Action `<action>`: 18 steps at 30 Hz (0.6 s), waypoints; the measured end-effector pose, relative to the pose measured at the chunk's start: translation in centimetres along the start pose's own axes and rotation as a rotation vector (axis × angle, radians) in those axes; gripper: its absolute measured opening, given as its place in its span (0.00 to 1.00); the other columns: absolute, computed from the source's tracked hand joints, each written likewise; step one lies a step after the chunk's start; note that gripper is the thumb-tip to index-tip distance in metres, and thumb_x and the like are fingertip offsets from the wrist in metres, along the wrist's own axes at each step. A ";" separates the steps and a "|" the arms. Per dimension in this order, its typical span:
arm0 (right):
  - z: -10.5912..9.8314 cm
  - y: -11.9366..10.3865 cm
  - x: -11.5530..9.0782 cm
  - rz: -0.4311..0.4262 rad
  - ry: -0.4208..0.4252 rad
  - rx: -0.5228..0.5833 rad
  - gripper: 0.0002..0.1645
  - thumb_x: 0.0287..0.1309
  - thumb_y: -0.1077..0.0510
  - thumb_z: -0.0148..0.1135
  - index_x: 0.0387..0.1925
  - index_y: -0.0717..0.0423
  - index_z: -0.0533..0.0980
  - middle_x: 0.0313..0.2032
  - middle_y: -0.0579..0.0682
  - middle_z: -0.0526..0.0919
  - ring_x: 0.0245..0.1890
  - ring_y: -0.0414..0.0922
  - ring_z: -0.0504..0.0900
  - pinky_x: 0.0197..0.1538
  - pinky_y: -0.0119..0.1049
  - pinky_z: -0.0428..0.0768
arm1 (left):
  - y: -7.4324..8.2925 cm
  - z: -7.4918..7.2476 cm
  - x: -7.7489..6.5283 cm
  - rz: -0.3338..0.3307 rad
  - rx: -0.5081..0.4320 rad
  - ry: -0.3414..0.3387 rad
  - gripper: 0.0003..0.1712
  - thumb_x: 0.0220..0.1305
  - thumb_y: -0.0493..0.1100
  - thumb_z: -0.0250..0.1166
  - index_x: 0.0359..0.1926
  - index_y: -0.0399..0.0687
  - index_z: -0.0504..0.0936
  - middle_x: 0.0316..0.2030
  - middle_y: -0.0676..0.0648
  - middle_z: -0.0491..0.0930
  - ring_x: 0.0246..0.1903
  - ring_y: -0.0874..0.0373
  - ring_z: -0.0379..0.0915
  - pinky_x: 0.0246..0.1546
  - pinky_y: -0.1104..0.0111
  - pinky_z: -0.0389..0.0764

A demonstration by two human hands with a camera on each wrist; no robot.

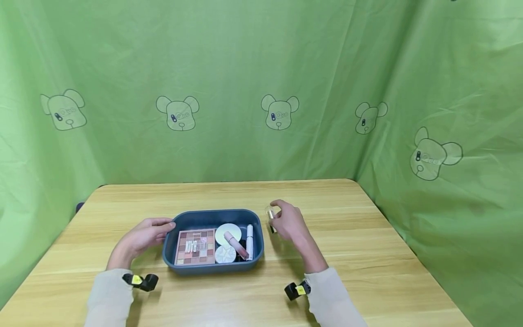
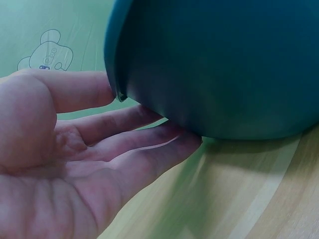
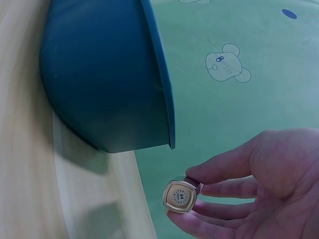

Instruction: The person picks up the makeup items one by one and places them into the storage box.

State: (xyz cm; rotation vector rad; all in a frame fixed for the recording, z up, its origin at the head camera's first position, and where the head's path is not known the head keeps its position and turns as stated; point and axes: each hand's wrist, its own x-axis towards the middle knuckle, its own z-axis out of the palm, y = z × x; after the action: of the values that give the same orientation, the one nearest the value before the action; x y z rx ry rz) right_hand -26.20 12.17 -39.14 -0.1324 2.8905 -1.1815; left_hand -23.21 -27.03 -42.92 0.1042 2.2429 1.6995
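A dark blue storage bin (image 1: 212, 269) with rounded corners stands on the table. My left hand (image 1: 143, 236) holds it at its left end, the thumb at the rim and the other fingers against the outer wall; in the left wrist view the fingertips (image 2: 189, 139) meet the lower wall. To the right of the bin, my right hand (image 1: 291, 222) pinches a lipstick (image 1: 271, 217) with a clear cap and gold band between thumb and fingers. Its squarish gold-rimmed base (image 3: 179, 196) faces the right wrist camera, apart from the bin.
Inside the bin lie an eyeshadow palette (image 1: 196, 247), a round white compact (image 1: 222, 233), a smaller white case with a star (image 1: 225, 254), a pink lip gloss tube (image 1: 234, 243) and a slim white tube (image 1: 250, 240). A green curtain (image 1: 229, 150) hangs behind the wooden table (image 1: 204, 299).
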 end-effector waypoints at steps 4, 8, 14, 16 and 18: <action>-0.2 -0.2 -0.1 -0.013 0.007 0.003 0.33 0.57 0.66 0.66 0.66 0.58 0.73 0.37 0.56 0.86 0.25 0.44 0.84 0.26 0.33 0.80 | 0.0 0.0 0.0 0.000 0.000 -0.004 0.35 0.78 0.45 0.54 0.70 0.18 0.59 0.68 0.23 0.66 0.68 0.32 0.66 0.69 0.51 0.73; -0.3 -0.4 -0.2 -0.020 0.016 0.004 0.33 0.56 0.65 0.67 0.65 0.57 0.74 0.37 0.56 0.86 0.24 0.43 0.84 0.28 0.33 0.80 | 0.0 0.0 0.0 0.005 -0.001 -0.006 0.35 0.78 0.44 0.54 0.70 0.18 0.59 0.68 0.23 0.65 0.68 0.32 0.66 0.69 0.52 0.74; -0.4 -0.8 -0.3 -0.017 0.014 0.003 0.33 0.56 0.65 0.67 0.65 0.58 0.73 0.37 0.55 0.86 0.24 0.43 0.85 0.28 0.33 0.81 | 0.0 0.0 0.0 0.009 0.003 -0.002 0.34 0.77 0.44 0.54 0.69 0.18 0.60 0.67 0.23 0.67 0.68 0.33 0.67 0.69 0.53 0.74; -0.4 -1.0 -0.4 -0.012 0.012 0.008 0.34 0.56 0.65 0.68 0.66 0.57 0.73 0.37 0.55 0.86 0.25 0.44 0.85 0.28 0.33 0.82 | 0.0 0.0 0.0 0.008 0.004 0.001 0.34 0.77 0.44 0.55 0.69 0.18 0.60 0.67 0.23 0.66 0.68 0.33 0.67 0.69 0.52 0.74; -0.4 -1.1 -0.4 -0.010 0.009 0.017 0.34 0.56 0.65 0.68 0.66 0.57 0.73 0.38 0.55 0.86 0.26 0.46 0.86 0.28 0.33 0.82 | -0.1 0.0 0.0 0.005 0.002 0.003 0.34 0.77 0.44 0.55 0.69 0.18 0.60 0.68 0.23 0.66 0.68 0.33 0.66 0.69 0.52 0.74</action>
State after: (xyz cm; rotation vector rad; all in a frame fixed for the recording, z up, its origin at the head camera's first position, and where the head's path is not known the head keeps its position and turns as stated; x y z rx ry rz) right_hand -25.70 11.69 -38.10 -0.1418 2.8902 -1.2104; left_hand -23.20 -27.01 -42.98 0.1072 2.2485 1.7009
